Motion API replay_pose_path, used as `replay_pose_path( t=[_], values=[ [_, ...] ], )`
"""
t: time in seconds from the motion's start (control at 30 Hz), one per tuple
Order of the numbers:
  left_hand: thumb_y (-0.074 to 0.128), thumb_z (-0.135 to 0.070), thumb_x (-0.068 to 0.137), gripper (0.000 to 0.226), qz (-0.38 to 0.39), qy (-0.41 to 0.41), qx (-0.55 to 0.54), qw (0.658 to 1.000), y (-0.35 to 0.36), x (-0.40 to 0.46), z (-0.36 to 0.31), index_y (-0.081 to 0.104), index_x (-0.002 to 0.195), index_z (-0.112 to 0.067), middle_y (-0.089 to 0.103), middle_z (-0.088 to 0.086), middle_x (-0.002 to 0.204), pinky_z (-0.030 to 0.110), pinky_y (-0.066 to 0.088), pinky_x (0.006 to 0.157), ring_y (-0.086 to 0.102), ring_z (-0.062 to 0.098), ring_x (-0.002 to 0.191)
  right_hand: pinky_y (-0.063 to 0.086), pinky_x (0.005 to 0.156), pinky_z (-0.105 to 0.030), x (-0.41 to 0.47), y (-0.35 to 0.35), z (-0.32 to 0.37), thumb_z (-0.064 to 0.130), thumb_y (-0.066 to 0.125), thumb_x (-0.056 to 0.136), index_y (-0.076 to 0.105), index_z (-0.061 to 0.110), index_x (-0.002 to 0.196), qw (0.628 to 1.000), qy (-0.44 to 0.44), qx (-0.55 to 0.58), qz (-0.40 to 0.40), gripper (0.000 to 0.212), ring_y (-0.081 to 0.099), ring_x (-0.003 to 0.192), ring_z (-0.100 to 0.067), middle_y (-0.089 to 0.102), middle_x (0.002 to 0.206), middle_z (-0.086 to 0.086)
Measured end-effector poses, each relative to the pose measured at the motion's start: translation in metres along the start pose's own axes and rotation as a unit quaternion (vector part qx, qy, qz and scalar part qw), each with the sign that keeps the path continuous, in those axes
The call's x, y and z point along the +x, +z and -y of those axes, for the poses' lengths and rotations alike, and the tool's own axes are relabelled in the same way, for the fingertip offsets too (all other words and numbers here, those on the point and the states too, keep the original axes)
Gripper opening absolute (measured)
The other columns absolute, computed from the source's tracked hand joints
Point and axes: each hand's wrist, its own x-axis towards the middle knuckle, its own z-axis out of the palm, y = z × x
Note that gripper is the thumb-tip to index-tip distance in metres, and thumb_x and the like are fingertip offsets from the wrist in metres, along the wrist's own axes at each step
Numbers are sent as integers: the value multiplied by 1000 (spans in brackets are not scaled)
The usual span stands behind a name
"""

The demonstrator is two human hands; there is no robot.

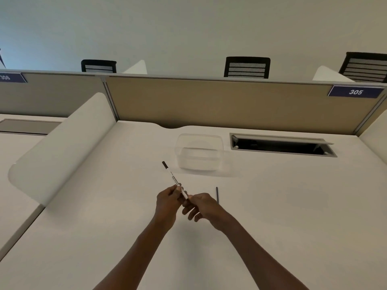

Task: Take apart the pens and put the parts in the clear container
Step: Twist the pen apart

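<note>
A white pen (173, 178) with a dark end cap points up and away to the left, held above the desk. My left hand (168, 200) grips its barrel near the lower end. My right hand (199, 205) pinches the pen's near tip with thumb and forefinger, the other fingers curled loosely below. A thin dark pen part (217, 194) lies flat on the desk just right of my right hand. The clear container (200, 151) stands on the desk beyond the hands; I see nothing inside it.
An open cable hatch (282, 145) is set into the white desk (293, 206) right of the container. A curved white divider (62, 147) borders the left side and a tan partition (219, 101) closes the back. Black chairs show behind it.
</note>
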Motion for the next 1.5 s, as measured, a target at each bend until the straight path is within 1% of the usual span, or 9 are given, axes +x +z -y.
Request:
replay_pose_path(
  t=[0.2, 0.63, 0.83, 1.03, 1.13, 1.2, 1.27, 1.37, 1.5],
  values=[
    [52, -11, 99, 21, 34, -18, -57, 998, 5, -11, -14, 65, 99, 5, 65, 17, 88, 36, 52, 75, 62, 24, 79, 39, 54, -24, -5, 3, 2, 30, 45, 100, 68, 8, 90, 987, 34, 155, 21, 34, 54, 56, -16, 66, 79, -9],
    [50, -11, 98, 22, 115, -54, -135, 983, 9, -17, -39, 62, 115, -3, 73, 10, 109, 27, 58, 71, 71, 19, 101, 44, 56, -23, -13, -7, 24, 30, 46, 102, 67, 6, 100, 976, 36, 202, 75, 31, 59, 62, -15, 69, 88, -10],
    [56, -6, 94, 16, 28, 14, -150, 988, 24, -19, -36, 68, 104, -1, 73, 9, 89, 34, 54, 88, 70, 23, 93, 41, 54, -24, -10, 8, 38, 18, 45, 99, 61, 12, 70, 987, -38, -30, -152, 34, 51, 55, -15, 60, 62, -3],
    [61, -5, 92, 12, -39, -8, -248, 968, 45, -26, -50, 68, 98, 1, 72, 11, 81, 35, 54, 88, 69, 23, 82, 38, 54, -29, -5, 15, 37, 5, 45, 88, 65, 9, 76, 811, -235, -405, -351, 24, 61, 62, -25, 68, 68, -7],
    [64, -7, 90, 11, -64, -44, -288, 955, 52, -27, -56, 69, 97, 0, 74, 10, 80, 32, 57, 81, 72, 20, 75, 44, 47, -31, -2, 11, 33, 8, 33, 90, 63, 10, 77, 695, -321, -523, -374, 33, 56, 52, -22, 60, 61, -5],
    [64, -8, 91, 11, -64, -56, -294, 952, 51, -27, -59, 69, 97, -1, 75, 9, 82, 31, 57, 77, 73, 19, 74, 45, 47, -32, -2, 6, 34, 8, 33, 94, 62, 10, 79, 667, -328, -557, -371, 33, 57, 53, -23, 60, 62, -7],
    [59, -8, 94, 13, -29, -47, -287, 956, 47, -25, -60, 68, 98, -1, 73, 8, 86, 31, 56, 77, 72, 20, 80, 44, 52, -32, -7, 8, 41, 10, 40, 96, 64, 8, 85, 734, -277, -516, -344, 26, 62, 60, -25, 65, 70, -8],
    [52, -12, 98, 16, 46, -30, -277, 959, 38, -20, -63, 65, 101, -5, 67, 8, 93, 28, 56, 69, 67, 19, 80, 46, 56, -35, -14, 5, 68, 23, 41, 102, 65, 5, 84, 961, -115, -189, -166, 35, 59, 57, -20, 65, 70, -9],
    [48, -16, 99, 19, 102, -29, -265, 958, 31, -19, -67, 66, 98, -9, 70, 6, 93, 25, 55, 63, 64, 17, 83, 39, 47, -19, -27, -11, 88, 26, 42, 103, 66, 6, 84, 986, 26, 162, 2, 37, 49, 50, -11, 61, 66, -5]
  ],
)
